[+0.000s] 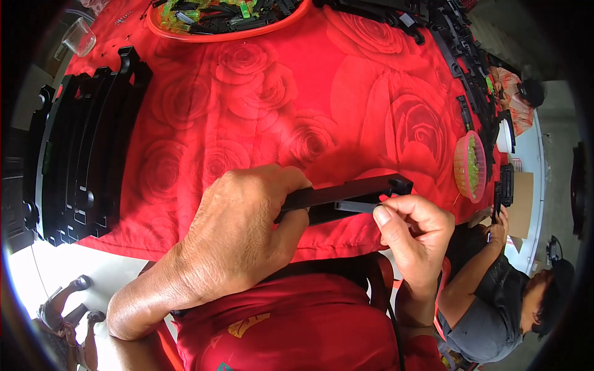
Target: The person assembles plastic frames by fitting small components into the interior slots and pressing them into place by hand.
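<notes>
My left hand [238, 229] is closed round the left end of a long black plastic housing [352, 187], holding it above the table's near edge. The housing lies sideways, with its open channel facing me. At its right part, my right hand [421, 238] pinches the end of a slim black strip [356, 207] between thumb and index finger. This strip runs along the housing's open side; whether it is seated in there I cannot tell. My left fingers hide the housing's left end.
Several similar black housings [86, 148] stand side by side at left. A red basin [229, 38] of black and green pieces sits at the far side. A pink basket [462, 167] and black parts [464, 55] line the right. A co-worker [495, 309] sits at right.
</notes>
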`<action>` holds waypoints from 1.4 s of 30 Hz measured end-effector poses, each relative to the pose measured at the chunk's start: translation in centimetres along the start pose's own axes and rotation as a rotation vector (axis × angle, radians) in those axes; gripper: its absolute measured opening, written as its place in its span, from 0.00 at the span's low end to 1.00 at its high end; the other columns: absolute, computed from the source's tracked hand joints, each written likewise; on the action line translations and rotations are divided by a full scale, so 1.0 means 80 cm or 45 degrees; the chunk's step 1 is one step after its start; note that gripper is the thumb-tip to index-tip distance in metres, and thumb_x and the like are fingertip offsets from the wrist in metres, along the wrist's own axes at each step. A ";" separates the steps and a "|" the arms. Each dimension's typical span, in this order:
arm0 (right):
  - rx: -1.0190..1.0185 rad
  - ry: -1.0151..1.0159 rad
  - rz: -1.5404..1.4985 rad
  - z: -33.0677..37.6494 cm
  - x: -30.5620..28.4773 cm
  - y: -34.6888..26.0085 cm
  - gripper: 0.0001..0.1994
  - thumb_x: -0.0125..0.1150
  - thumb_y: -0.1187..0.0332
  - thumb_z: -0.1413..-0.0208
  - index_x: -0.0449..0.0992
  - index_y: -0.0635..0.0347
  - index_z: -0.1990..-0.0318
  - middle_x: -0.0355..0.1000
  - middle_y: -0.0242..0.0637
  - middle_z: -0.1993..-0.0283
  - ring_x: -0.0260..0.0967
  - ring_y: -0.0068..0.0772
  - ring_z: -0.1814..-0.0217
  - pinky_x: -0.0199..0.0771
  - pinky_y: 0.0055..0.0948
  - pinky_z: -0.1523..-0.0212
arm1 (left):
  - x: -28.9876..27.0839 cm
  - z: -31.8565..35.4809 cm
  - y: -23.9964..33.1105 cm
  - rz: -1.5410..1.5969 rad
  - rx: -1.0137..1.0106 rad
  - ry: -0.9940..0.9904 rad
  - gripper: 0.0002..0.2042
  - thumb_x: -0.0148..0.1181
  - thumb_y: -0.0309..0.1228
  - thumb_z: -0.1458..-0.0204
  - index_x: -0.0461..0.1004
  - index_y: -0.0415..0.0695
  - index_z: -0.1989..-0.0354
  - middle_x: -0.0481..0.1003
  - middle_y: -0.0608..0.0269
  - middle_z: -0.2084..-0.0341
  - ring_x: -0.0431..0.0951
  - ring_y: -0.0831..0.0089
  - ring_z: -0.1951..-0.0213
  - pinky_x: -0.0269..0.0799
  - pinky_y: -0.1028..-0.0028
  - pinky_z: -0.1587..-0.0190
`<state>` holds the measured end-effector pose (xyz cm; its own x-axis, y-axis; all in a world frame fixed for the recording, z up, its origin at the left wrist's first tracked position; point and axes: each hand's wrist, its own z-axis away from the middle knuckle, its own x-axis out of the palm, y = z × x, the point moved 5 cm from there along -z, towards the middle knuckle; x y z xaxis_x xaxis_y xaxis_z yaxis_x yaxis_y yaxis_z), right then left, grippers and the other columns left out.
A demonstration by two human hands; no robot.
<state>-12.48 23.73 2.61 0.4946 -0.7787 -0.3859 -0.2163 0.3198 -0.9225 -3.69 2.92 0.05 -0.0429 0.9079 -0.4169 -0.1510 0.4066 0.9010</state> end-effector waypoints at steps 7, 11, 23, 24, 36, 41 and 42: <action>0.152 -0.073 -0.076 0.000 0.005 0.000 0.04 0.70 0.76 0.36 0.84 0.69 0.61 0.75 0.27 0.77 0.69 0.10 0.78 0.63 0.15 0.77 | 0.003 -0.004 0.001 0.079 0.046 -0.051 0.09 0.63 0.20 0.42 0.80 0.32 0.54 0.82 0.49 0.67 0.86 0.65 0.64 0.79 0.69 0.62; 0.108 -0.076 -0.020 0.000 0.012 -0.007 0.04 0.70 0.76 0.36 0.85 0.70 0.59 0.75 0.28 0.78 0.68 0.11 0.79 0.63 0.15 0.78 | 0.002 -0.002 0.001 0.083 0.077 -0.055 0.09 0.63 0.19 0.42 0.80 0.32 0.53 0.82 0.50 0.67 0.86 0.65 0.64 0.79 0.68 0.62; -0.193 0.118 0.180 0.012 0.023 0.001 0.03 0.71 0.81 0.41 0.84 0.71 0.61 0.75 0.26 0.78 0.65 0.07 0.78 0.61 0.15 0.77 | 0.008 0.004 0.005 0.100 0.100 0.003 0.08 0.64 0.21 0.40 0.80 0.32 0.55 0.81 0.49 0.68 0.85 0.65 0.66 0.77 0.68 0.65; -0.208 0.148 0.173 0.013 0.023 0.001 0.03 0.72 0.81 0.42 0.84 0.70 0.62 0.76 0.26 0.78 0.65 0.07 0.78 0.62 0.15 0.77 | 0.008 0.004 0.007 0.065 0.106 0.016 0.08 0.64 0.21 0.40 0.80 0.32 0.55 0.81 0.48 0.68 0.85 0.63 0.67 0.77 0.67 0.65; -0.283 0.168 0.269 0.012 0.028 -0.001 0.08 0.77 0.80 0.47 0.84 0.68 0.61 0.78 0.31 0.78 0.70 0.14 0.81 0.65 0.22 0.81 | 0.011 0.007 0.007 -0.153 0.130 0.002 0.11 0.62 0.21 0.44 0.78 0.33 0.53 0.79 0.45 0.67 0.84 0.49 0.65 0.78 0.60 0.64; -0.909 -0.029 0.583 0.030 0.025 -0.023 0.17 0.82 0.75 0.56 0.85 0.60 0.57 0.69 0.28 0.83 0.62 0.24 0.87 0.59 0.27 0.84 | 0.006 0.009 0.005 0.018 0.158 0.013 0.12 0.61 0.19 0.44 0.78 0.33 0.52 0.80 0.46 0.66 0.85 0.54 0.64 0.79 0.63 0.62; -0.915 -0.022 0.593 0.030 0.023 -0.025 0.16 0.82 0.76 0.55 0.84 0.61 0.57 0.69 0.28 0.83 0.62 0.24 0.86 0.59 0.27 0.84 | 0.006 0.009 0.005 0.055 0.156 0.005 0.13 0.60 0.18 0.44 0.78 0.32 0.51 0.80 0.47 0.65 0.85 0.56 0.63 0.79 0.64 0.61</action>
<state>-9.10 22.96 3.68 0.2347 -0.6427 -0.7293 -0.8787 0.1805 -0.4419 -3.08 3.58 0.32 -0.0508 0.9247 -0.3773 -0.0273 0.3764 0.9261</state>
